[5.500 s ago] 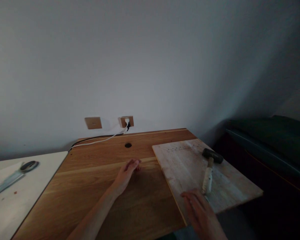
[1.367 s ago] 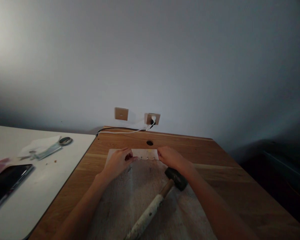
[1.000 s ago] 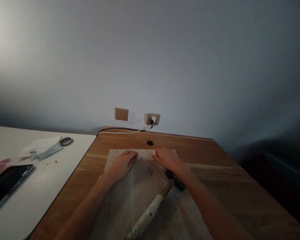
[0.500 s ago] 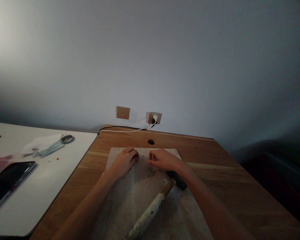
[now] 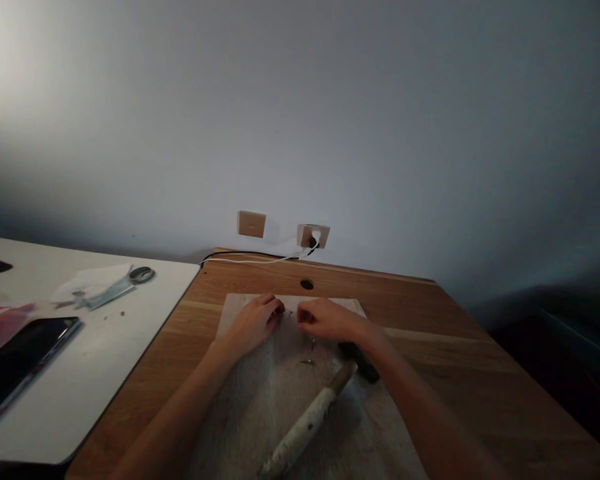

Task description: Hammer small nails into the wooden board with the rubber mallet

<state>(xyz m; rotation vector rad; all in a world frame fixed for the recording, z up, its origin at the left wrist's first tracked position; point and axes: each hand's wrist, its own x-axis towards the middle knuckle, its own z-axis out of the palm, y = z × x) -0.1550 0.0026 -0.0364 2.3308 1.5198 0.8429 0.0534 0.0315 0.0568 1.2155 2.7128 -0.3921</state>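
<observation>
My left hand (image 5: 261, 320) rests over the far left part of a pale wooden board (image 5: 260, 407), fingers curled; what they hold, if anything, is hidden. Close by on its right, my right hand (image 5: 327, 318) is closed in a pinch, and I cannot make out what is between the fingertips. Small dark specks show on the board between the hands. Below my right hand lies a thin metal nail (image 5: 307, 362), with another small shiny piece just above it. A hammer (image 5: 305, 423) lies diagonally nearer me, its handle wrapped in white, its dark head partly under my right forearm.
The board lies on a brown wooden table (image 5: 195, 347) against the wall. A white table (image 5: 130, 340) adjoins on the left, holding a phone (image 5: 25, 360), a roll of tape (image 5: 142, 275) and a red-and-clear plastic bag (image 5: 5, 327). Cables run to a wall socket (image 5: 306, 235).
The view has shifted slightly, moving everything a little to the right. My right fingers have drawn closer together, and the small metal pieces beneath them lie differently.
</observation>
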